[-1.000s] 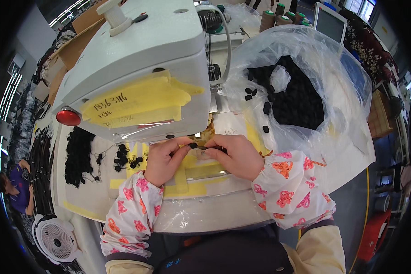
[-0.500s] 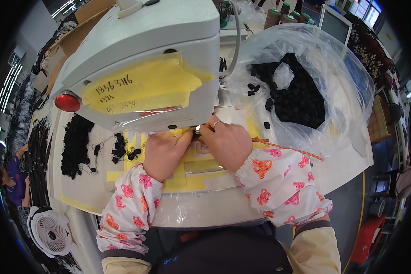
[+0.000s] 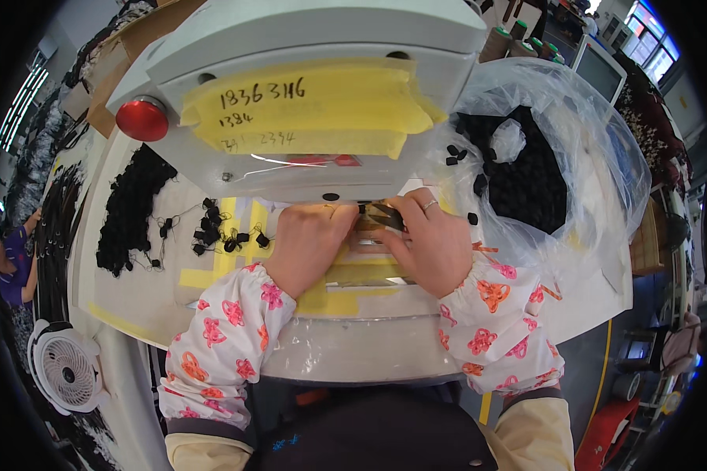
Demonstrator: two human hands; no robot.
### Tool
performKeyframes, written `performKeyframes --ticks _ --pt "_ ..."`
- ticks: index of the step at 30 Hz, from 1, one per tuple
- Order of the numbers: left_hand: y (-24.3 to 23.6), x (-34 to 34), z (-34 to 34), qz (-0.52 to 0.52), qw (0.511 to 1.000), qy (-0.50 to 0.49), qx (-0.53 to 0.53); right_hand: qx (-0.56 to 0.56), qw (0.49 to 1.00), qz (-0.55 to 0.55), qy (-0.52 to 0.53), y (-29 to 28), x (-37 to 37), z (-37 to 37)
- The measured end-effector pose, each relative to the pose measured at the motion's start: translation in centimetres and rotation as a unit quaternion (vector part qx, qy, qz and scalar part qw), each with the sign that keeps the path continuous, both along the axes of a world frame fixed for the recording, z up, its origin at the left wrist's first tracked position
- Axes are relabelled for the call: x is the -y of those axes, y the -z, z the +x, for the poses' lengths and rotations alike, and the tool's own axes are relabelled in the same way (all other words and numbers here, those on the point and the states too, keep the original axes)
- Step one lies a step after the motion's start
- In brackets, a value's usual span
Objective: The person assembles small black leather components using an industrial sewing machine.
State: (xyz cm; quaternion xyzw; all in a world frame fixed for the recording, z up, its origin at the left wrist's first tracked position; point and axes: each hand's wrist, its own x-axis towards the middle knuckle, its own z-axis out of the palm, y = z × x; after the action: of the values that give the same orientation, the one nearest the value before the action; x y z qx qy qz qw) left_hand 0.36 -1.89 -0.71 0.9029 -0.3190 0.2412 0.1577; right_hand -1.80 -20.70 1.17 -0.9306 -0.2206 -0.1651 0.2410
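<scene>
My left hand [image 3: 310, 239] reaches under the head of a white sewing machine [image 3: 306, 47], its fingers pinched at a small black piece [image 3: 362, 209] that is partly hidden. Just right of it my right hand [image 3: 428, 243] grips a pair of dark metal snips [image 3: 389, 217], the blades pointing at that piece. Both hands are above the taped work surface [image 3: 353, 302]. To their left lie a dense pile of black pieces [image 3: 130, 212] and a looser cluster [image 3: 208, 228] with threads.
A clear plastic bag [image 3: 617, 173] of black pieces lies at the right, with thread cones [image 3: 518, 43] and a screen [image 3: 597, 71] behind. A red button [image 3: 141, 118] is on the machine. A fan [image 3: 67, 365] stands at lower left, near another person [image 3: 12, 259].
My hands have shifted further in under the machine head, and the snips' blades now show between them. The view has tilted, so the machine's front looks larger.
</scene>
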Motion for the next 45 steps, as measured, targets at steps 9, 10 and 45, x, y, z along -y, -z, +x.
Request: performKeyframes --ticks 9,10,45 --pt "0.2 -0.1 0.0 -0.100 0.995 -0.011 -0.027 0.079 0.987 -0.117 -0.080 1.9 -2.1 -2.1" --pt "0.2 -0.2 -0.1 -0.103 0.994 -0.020 -0.032 0.081 0.986 -0.129 -0.072 1.9 -2.2 -2.1" --pt "1.2 -1.0 0.4 -0.084 0.980 -0.039 -0.175 0.078 0.981 -0.172 -0.032 1.3 -2.8 -2.3"
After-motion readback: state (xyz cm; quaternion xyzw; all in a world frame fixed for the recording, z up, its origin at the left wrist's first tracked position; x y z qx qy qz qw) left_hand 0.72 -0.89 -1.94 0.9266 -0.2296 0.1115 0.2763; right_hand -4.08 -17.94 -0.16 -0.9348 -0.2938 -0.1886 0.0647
